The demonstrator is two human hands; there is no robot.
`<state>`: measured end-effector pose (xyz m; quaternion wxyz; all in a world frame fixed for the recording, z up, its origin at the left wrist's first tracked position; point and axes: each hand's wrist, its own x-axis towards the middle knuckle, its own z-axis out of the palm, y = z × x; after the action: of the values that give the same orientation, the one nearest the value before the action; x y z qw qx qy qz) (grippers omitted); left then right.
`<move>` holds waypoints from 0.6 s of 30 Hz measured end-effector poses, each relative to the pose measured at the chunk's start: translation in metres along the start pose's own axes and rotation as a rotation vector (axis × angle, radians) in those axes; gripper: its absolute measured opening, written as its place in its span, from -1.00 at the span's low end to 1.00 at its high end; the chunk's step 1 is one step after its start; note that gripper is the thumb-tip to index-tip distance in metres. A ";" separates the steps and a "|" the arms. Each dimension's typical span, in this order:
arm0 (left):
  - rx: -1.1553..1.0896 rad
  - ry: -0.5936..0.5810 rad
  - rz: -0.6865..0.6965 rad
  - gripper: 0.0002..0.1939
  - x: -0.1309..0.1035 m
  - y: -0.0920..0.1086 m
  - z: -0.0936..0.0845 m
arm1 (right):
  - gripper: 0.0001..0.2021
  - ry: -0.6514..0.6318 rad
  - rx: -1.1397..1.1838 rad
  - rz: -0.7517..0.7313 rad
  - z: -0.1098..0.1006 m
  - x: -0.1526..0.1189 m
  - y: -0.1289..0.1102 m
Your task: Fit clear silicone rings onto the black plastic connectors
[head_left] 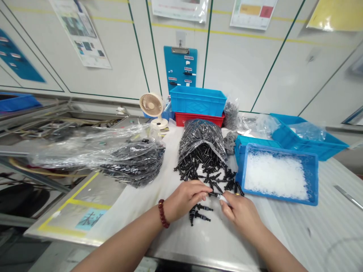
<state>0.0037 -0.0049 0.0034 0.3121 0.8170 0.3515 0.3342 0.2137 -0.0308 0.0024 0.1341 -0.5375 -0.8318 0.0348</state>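
Note:
My left hand [185, 198], with a red bead bracelet on its wrist, pinches a slim black rod-shaped part [212, 194]. My right hand [241, 211] is closed on a white cylindrical piece [222, 198], whose tip meets the end of that black part. Below my left hand lie a few black parts [202, 216] with pale bands around them. Just beyond both hands, many loose black parts [198, 164] spill from the mouth of a clear plastic bag [202, 132].
At right, a blue bin [314, 181] holds many small translucent white pieces. A second bag of black parts [136, 162] lies at left. Behind stand a small fan [151, 105], a blue crate [198, 101] on a red one [181, 120], and another blue bin [329, 145].

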 end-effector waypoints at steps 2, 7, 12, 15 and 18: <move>0.012 -0.019 -0.055 -0.83 0.000 0.004 0.001 | -0.80 -0.010 -0.005 -0.009 0.001 0.000 0.000; -0.084 -0.084 -0.162 -0.92 0.001 0.012 0.005 | -0.81 -0.038 -0.022 -0.028 0.001 -0.001 -0.003; -0.113 -0.153 -0.194 -0.90 0.001 0.013 0.008 | -0.83 -0.057 -0.015 -0.081 0.001 -0.001 -0.009; -0.085 -0.170 -0.204 -0.89 0.000 0.012 0.010 | -0.83 -0.064 -0.028 -0.077 0.002 -0.002 -0.010; -0.060 -0.171 -0.183 -0.88 0.000 0.012 0.011 | -0.79 -0.072 -0.051 -0.044 0.003 -0.002 -0.009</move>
<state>0.0166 -0.0148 0.0060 0.3941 0.7973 0.3867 0.2439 0.2054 -0.0360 0.0006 0.0910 -0.5207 -0.8484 0.0299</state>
